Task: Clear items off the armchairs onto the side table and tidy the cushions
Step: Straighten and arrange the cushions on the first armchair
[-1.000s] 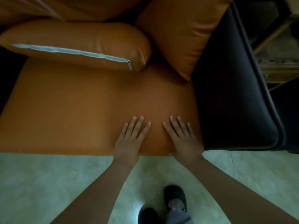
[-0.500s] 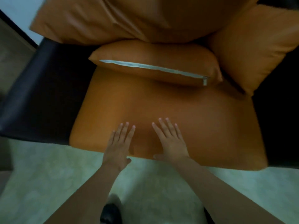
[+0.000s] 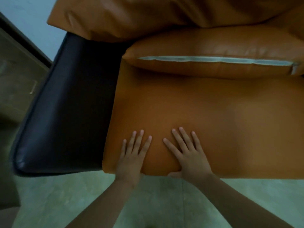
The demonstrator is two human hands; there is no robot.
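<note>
Smoothing step — left hand (image 3: pixel 131 159) and right hand (image 3: pixel 189 155) flat, empty, on the seat cushion (image 3: pixel 205 116); next (likely) straighten the zipped cushion (image 3: pixel 213 51) at 12 o'clock.

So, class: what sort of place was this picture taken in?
Probably a home sitting room: an armchair with a black arm, an orange seat cushion and a zipped throw cushion, on a pale tiled floor.

Orange seat cushion (image 3: pixel 205 116) flat in armchair, smaller orange cushion (image 3: pixel 213 51), pale zipper, apparently lying across its back
</note>
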